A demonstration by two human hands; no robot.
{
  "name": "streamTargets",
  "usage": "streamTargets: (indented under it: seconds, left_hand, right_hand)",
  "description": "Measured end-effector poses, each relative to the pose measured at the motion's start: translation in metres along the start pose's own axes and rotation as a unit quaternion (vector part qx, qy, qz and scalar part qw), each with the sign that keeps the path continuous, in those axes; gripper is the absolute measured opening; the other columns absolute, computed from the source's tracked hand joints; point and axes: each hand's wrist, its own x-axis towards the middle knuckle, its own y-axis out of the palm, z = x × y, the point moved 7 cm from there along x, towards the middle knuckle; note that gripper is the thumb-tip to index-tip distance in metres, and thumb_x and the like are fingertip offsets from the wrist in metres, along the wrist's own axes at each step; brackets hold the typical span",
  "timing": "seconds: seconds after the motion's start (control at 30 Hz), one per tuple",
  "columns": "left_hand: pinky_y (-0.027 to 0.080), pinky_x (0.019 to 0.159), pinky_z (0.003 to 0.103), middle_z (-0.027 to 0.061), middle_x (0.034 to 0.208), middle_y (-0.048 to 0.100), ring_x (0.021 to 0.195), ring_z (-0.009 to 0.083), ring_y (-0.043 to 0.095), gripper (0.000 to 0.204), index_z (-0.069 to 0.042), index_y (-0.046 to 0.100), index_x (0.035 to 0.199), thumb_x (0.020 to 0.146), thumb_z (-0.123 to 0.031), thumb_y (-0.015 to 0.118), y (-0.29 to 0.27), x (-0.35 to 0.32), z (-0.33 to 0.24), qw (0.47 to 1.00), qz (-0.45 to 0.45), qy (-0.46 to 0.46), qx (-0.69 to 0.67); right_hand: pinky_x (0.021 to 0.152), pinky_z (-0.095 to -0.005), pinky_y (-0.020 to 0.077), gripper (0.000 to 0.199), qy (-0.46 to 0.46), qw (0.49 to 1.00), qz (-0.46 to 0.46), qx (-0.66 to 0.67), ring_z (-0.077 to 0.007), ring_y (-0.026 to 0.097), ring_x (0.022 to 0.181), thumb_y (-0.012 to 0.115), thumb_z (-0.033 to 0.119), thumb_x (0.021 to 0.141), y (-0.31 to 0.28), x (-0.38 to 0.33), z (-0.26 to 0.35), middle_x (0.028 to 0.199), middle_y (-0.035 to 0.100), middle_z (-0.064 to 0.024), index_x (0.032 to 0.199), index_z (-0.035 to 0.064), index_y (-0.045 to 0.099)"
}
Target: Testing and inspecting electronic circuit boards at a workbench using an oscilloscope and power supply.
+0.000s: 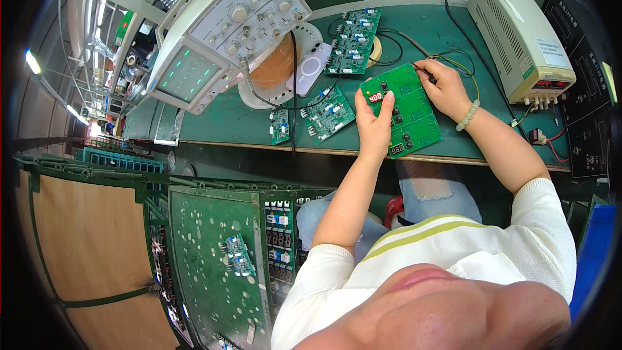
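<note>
My left hand point(374, 126) grips a green circuit board point(414, 111) by its left side, thumb laid over the front. Small black knobs or buttons run down the panel. One digit display point(376, 97) glows red, while another display point(397, 149) at the bottom is unlit. At the board's upper right edge my right hand point(447, 87) is closed around a small black probe-like piece point(432, 79); its exact kind is partly hidden by the fingers. Thin yellow and dark wires point(463, 71) run close to that hand. A bead bracelet point(468, 115) circles my right wrist.
An oscilloscope point(236, 23) with green traces stands at left, its cable crossing the green bench point(220, 126). Several populated circuit boards point(353, 42) lie beyond my left hand. A beige power supply point(518, 35) sits at right. Below left, a green cart point(214, 240) carries more boards.
</note>
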Motion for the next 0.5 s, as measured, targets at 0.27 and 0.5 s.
streamTargets:
  seconds: [0.27, 0.5]
  left_hand:
    - [0.046, 0.087, 0.025, 0.0056, 0.113, 0.056, 0.1, 0.0102, 0.055, 0.045, -0.001, 0.037, 0.131, 0.094, -0.01, 0.061, 0.0011, 0.001, -0.0006, 1.0, 0.003, 0.0, 0.001]
    - [0.047, 0.085, 0.024, 0.0054, 0.111, 0.057, 0.097, 0.0093, 0.056, 0.044, -0.001, 0.038, 0.13, 0.094, -0.01, 0.061, -0.0002, 0.0002, 0.0007, 1.0, -0.006, 0.009, 0.0]
  right_hand:
    - [0.071, -0.0356, 0.0517, 0.017, -0.019, 0.999, -0.028, -0.024, -0.0292, 0.066, 0.08, 0.057, 0.003, 0.087, -0.0033, 0.001, 0.0039, 0.091, 0.066, -0.0139, 0.103, 0.0016, 0.063]
    - [0.072, -0.036, 0.052, 0.018, -0.033, 0.999, -0.028, -0.028, -0.0297, 0.066, 0.081, 0.056, 0.001, 0.085, -0.0036, 0.0002, 0.0066, 0.092, 0.065, -0.014, 0.103, 0.0015, 0.063]
